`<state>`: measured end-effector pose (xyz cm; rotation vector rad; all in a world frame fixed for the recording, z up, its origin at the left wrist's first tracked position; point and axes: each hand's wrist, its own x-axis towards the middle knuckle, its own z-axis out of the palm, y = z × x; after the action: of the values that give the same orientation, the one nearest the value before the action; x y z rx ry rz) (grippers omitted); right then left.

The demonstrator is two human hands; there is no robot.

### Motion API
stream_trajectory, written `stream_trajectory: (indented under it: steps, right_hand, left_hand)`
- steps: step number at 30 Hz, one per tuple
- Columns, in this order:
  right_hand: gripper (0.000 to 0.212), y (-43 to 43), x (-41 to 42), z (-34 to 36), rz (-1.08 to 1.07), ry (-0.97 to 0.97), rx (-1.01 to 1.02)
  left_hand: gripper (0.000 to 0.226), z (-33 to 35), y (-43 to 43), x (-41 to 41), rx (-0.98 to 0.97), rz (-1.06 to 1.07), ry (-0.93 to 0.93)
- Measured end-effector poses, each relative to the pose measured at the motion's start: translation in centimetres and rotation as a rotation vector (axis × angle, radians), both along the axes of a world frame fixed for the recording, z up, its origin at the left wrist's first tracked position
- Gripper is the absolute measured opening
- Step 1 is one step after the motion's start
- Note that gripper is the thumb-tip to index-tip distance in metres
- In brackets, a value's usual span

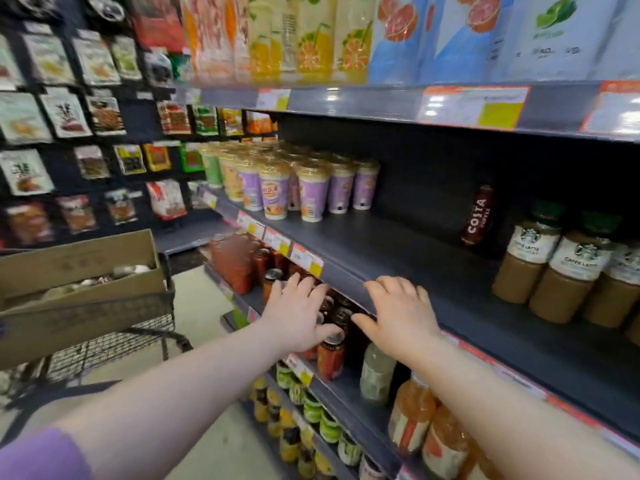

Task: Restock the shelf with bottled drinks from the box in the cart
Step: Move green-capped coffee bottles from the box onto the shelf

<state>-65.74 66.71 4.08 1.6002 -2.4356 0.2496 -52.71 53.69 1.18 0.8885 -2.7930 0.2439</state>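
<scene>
On shelf (398,247), Costa bottle (479,214) stands upright

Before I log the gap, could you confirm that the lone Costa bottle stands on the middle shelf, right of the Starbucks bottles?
No: the head view shows the Costa bottle on the middle shelf left of the Starbucks bottles, not right.

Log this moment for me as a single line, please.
left hand: open, above lower-shelf bottles | right hand: open, at front edge of middle shelf | box: in cart | held: nothing
</scene>
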Motion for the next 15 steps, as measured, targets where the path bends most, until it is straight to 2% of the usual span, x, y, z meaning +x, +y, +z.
stream_trajectory:
  steps: [8,15]
  right_hand:
    - [0.055,-8.1,10.0,-2.0,0.115,0.037,0.07]
    - [0.056,-19.5,24.4,-4.3,0.28,-0.004,0.15]
  left_hand:
    - [0.084,-3.2,-6.7,12.5,0.128,0.16,-0.079]
    - [0.082,-4.8,-14.5,29.8,0.177,0.337,-0.091]
